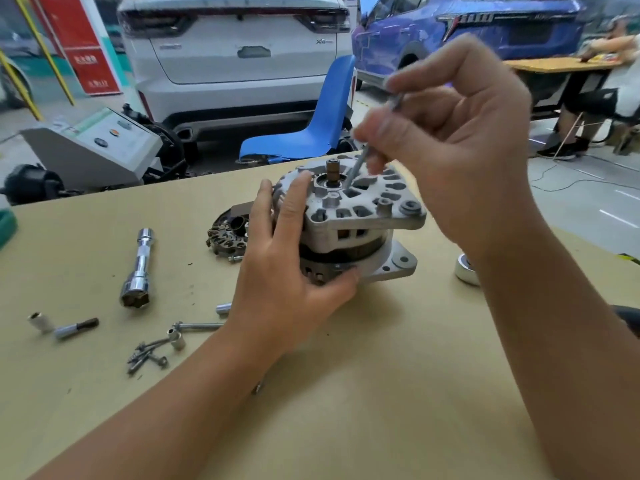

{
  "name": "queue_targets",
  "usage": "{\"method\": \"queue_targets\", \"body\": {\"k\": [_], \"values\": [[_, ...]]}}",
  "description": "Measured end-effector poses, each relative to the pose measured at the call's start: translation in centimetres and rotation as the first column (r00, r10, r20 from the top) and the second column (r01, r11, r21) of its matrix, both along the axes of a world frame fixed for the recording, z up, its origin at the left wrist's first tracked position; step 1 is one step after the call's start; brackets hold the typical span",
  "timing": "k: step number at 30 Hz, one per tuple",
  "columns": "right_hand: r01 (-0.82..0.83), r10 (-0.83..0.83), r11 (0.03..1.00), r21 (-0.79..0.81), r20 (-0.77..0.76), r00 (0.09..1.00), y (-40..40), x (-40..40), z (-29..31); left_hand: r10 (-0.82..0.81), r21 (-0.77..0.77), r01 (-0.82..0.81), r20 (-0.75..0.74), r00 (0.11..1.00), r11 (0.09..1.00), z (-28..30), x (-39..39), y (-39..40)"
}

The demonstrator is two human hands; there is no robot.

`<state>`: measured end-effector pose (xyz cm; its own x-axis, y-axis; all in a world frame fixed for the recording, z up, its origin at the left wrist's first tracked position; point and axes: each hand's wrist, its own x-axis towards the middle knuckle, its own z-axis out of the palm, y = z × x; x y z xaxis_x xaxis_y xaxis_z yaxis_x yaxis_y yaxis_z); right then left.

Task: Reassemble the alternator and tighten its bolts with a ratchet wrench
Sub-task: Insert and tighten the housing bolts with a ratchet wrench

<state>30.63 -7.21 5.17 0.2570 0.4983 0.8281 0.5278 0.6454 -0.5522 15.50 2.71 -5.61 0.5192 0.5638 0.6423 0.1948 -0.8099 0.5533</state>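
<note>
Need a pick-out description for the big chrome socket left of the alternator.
Start at the alternator held by the left hand, then go left across the tan table. The big chrome socket lies alone there. It is far longer and thicker than the small sockets nearer the front edge.

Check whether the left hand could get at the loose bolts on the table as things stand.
Probably yes, but not right away. The bolts lie bare on the table beside the left forearm, nothing over them. The left hand grips the alternator, though, and would have to let go first.
</note>
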Motion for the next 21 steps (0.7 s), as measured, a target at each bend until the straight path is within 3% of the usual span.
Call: {"method": "queue_targets", "body": {"k": [10,21], "values": [[0.132,-0.069,0.963,-0.237,0.254,0.965,1.0,-0.3,-0.9,-0.012,0.036,0.011,0.019,1.0,0.999,-0.5,-0.1,0.1],[0.195,-0.071,0.942,-0.272,0.408,0.91,1.3,-0.2,0.3,-0.081,0.016,0.081,0.005,0.997,0.997,-0.3,-0.5,0.6]]}}
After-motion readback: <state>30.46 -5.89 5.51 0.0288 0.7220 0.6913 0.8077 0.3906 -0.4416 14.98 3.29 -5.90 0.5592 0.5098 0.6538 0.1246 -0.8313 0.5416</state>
